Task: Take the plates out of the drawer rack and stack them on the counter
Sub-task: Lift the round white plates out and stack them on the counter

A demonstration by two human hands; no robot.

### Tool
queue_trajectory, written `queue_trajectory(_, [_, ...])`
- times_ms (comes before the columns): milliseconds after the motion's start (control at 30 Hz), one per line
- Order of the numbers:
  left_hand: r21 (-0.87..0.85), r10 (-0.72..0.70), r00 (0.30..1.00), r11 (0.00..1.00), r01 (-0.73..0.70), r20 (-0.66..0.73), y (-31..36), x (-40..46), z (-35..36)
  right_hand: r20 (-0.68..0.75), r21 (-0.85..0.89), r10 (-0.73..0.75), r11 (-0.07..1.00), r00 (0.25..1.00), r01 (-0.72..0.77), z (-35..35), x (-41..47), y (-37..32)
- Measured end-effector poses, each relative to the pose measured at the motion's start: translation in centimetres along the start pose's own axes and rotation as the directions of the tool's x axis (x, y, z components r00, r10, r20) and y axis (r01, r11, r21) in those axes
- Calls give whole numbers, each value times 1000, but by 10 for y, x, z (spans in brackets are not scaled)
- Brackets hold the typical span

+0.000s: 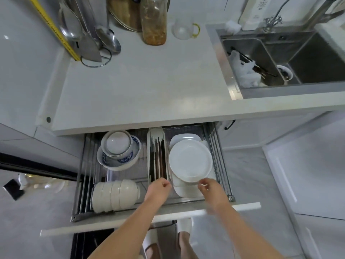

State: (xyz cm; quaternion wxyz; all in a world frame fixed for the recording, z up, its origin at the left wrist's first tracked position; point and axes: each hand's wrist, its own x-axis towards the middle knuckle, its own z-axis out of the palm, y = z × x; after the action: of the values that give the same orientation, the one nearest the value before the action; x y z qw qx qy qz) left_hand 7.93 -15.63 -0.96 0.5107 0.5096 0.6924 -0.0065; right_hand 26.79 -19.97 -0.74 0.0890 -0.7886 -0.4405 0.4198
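The drawer rack [222, 157] is pulled open below the white counter [141, 86]. In its right compartment a round white plate [189, 160] lies on top of a stack of larger white plates [183, 192]. My left hand [158, 188] is at the near left edge of the stack, fingers curled, beside the plates. My right hand [210, 187] sits at the near right rim of the round plate, fingertips touching or just under it. Whether either hand has a firm hold on a plate is unclear.
A chopstick tray [156, 156] divides the drawer. Blue-patterned bowls [119, 150] and a row of cream bowls [115, 196] fill the left side. On the counter stand a utensil holder [89, 38], a jar [154, 21] and a glass cup [183, 30]. The sink [280, 58] is at the right.
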Motion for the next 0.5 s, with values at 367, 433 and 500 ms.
queue_trajectory(367, [-128,-73,964,991,41,-256,24,77,26,-69,17,73,997,995,-72,-26,105,25])
queue_trajectory(433, [-149,-76,960,988,36,-269,27,88,30,-89,48,82,996,993,-78,-23,119,29])
queue_trajectory(500, [-166,-89,958,985,44,-273,27,97,33,-112,71,81,995,990,-73,-19,128,32])
